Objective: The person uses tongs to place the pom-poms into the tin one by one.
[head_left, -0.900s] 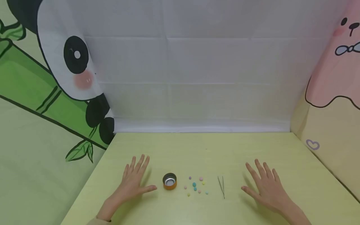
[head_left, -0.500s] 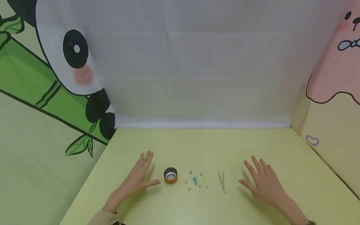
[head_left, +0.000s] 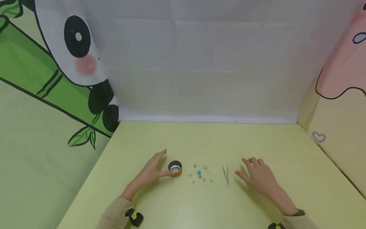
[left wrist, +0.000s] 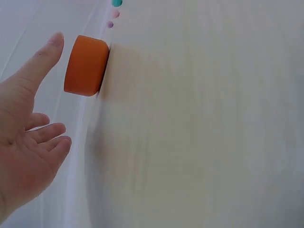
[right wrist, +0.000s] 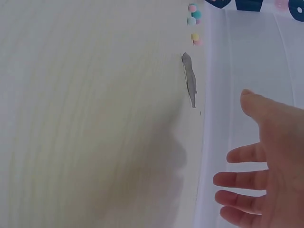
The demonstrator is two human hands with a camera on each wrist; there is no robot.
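My left hand lies spread on the desk, thumb tip at the cap, fingers behind it, nothing gripped. Right of the cap lie the beads, then the tweezers, long axis pointing away from me. My right hand, fingers loosely bent and holding nothing, sits just right of the tweezers, so it's the nearer hand.

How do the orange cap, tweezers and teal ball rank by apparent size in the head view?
1. Orange cap and tweezers: close. The tweezers are longer but very thin, so their order is unsure.
2. Teal ball: clearly smallest.
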